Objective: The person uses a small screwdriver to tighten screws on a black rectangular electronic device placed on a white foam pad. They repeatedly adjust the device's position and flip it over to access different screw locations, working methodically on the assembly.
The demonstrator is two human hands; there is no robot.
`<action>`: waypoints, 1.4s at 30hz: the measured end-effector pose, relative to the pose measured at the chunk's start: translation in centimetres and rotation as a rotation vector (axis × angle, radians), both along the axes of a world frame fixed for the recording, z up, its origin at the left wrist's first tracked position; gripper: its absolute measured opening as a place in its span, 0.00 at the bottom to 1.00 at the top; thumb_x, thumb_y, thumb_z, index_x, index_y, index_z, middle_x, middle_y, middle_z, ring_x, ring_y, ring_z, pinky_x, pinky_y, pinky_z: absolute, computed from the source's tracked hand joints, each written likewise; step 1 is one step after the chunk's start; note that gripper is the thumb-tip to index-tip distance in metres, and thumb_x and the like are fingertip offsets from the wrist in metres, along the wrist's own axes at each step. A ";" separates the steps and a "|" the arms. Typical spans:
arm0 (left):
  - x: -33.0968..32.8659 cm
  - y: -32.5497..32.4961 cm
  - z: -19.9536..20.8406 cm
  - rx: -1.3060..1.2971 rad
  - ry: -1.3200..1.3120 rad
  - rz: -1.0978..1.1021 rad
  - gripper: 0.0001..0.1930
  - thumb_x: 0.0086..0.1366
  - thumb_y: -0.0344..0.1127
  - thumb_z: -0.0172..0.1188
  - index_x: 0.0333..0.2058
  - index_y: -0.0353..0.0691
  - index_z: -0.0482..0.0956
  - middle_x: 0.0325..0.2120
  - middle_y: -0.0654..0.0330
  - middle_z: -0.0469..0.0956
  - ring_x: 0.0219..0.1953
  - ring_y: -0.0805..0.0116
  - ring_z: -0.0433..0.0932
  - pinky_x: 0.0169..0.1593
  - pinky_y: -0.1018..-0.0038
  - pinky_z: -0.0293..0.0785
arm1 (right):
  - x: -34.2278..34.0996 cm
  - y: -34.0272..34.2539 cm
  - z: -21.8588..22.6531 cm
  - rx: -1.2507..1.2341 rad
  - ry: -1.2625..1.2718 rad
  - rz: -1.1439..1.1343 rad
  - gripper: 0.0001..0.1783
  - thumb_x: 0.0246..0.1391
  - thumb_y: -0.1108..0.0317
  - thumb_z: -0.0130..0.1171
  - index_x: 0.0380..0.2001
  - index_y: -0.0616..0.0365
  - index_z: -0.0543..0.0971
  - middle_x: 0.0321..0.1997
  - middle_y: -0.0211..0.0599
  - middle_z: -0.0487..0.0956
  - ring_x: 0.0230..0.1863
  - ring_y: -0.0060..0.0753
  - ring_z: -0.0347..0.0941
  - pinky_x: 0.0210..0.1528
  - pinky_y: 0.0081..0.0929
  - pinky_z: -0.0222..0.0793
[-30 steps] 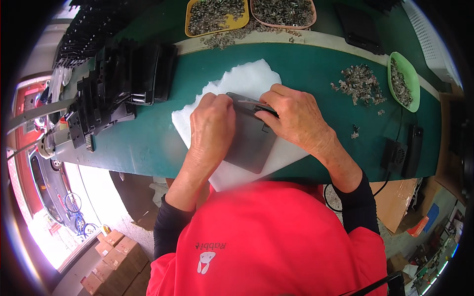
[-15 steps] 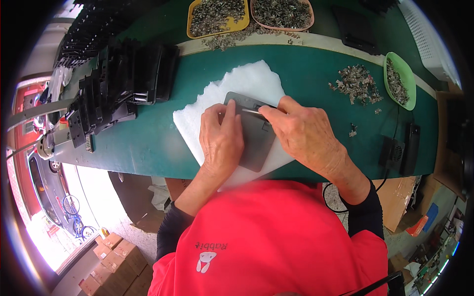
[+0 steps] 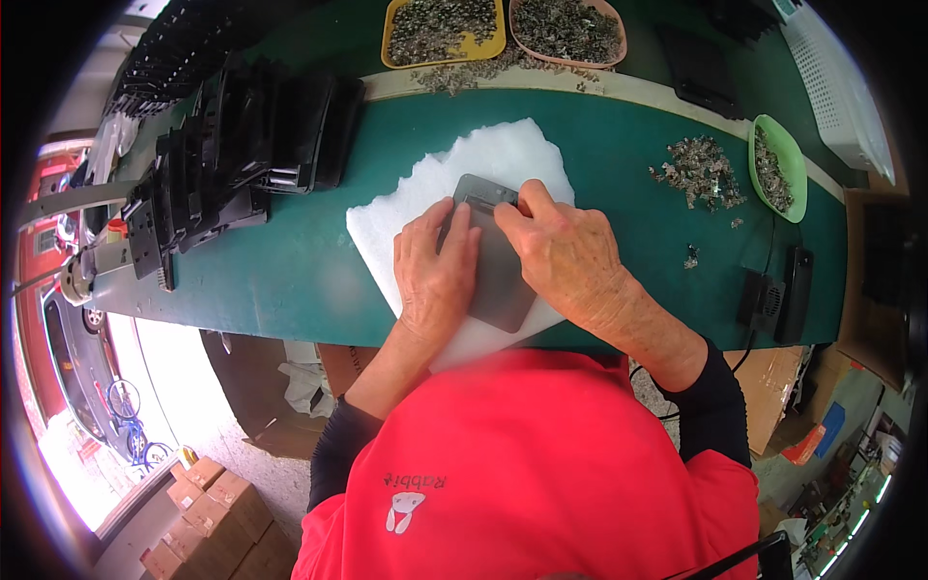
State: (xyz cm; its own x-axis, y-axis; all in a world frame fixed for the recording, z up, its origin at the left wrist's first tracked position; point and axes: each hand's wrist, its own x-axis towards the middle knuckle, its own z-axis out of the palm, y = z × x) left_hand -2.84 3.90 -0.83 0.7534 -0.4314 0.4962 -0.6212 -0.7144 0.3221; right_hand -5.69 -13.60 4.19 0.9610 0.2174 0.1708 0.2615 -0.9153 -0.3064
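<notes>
A flat dark grey panel [image 3: 503, 280] with rounded corners lies at a slant on a torn-edged white foam sheet [image 3: 387, 227]. My left hand [image 3: 435, 275] is over its left side, with the fingers near the far end and the thumb on the surface, holding it down. Bent fingers close my right hand [image 3: 570, 251] around a slim metal tool [image 3: 481, 202]. The tool's shaft reaches left over a slot near the panel's far end; the rest is hidden in the hand.
Stacked black panels [image 3: 290, 135] stand at the left. Small metal clips fill a yellow tray [image 3: 391, 43], a pink tray [image 3: 619, 53] and a green bowl [image 3: 799, 169]. A loose clip pile [image 3: 701, 169] lies on the green table [image 3: 628, 126], with a black cabled device [image 3: 768, 300] at the right.
My right hand has turned and shifted slightly left and toward the far end, with the tool's shaft now lower over the slot. My left hand stays on the panel. The whole view has shifted slightly.
</notes>
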 end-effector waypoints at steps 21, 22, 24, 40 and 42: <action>1.7 0.0 1.9 -0.370 0.522 0.066 0.16 0.58 0.29 0.65 0.44 0.33 0.77 0.37 0.49 0.76 0.37 0.51 0.77 0.44 0.62 0.74 | 0.3 -0.8 0.1 0.064 0.021 0.041 0.07 0.48 0.77 0.56 0.34 0.60 0.73 0.33 0.43 0.71 0.27 0.46 0.78 0.28 0.39 0.76; 2.1 0.1 2.0 -0.367 0.532 0.047 0.15 0.58 0.30 0.65 0.43 0.30 0.77 0.34 0.47 0.77 0.35 0.50 0.78 0.42 0.62 0.74 | 0.2 -1.0 0.1 0.058 0.026 0.047 0.07 0.48 0.77 0.56 0.34 0.60 0.74 0.33 0.43 0.71 0.27 0.46 0.78 0.28 0.38 0.76; 2.4 0.2 2.3 -0.336 0.623 0.042 0.15 0.58 0.30 0.65 0.42 0.30 0.78 0.34 0.47 0.77 0.36 0.50 0.78 0.42 0.62 0.74 | 0.1 -0.9 0.1 0.042 0.027 0.054 0.08 0.48 0.77 0.56 0.34 0.60 0.75 0.33 0.41 0.71 0.27 0.44 0.78 0.27 0.37 0.76; 2.2 -0.3 1.8 -0.305 0.559 0.086 0.13 0.59 0.30 0.64 0.43 0.31 0.80 0.30 0.54 0.78 0.29 0.63 0.77 0.37 0.71 0.74 | 0.2 -0.1 -1.1 -0.130 -0.204 0.063 0.12 0.40 0.72 0.59 0.33 0.57 0.77 0.31 0.32 0.69 0.25 0.29 0.74 0.21 0.25 0.73; 2.1 -0.6 1.7 -0.369 0.603 0.098 0.13 0.58 0.30 0.63 0.41 0.30 0.80 0.31 0.50 0.77 0.35 0.53 0.76 0.41 0.63 0.72 | 0.2 0.0 -1.1 -0.188 -0.216 0.085 0.13 0.41 0.74 0.60 0.35 0.59 0.79 0.30 0.31 0.70 0.25 0.28 0.73 0.21 0.23 0.72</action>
State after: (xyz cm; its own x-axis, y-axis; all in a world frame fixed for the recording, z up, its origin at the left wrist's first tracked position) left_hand -0.70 3.29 0.91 0.9694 -0.2315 0.0817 -0.1971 -0.5359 0.8210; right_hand -5.50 -13.59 3.14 0.8840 0.3426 0.3182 0.3801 -0.9229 -0.0623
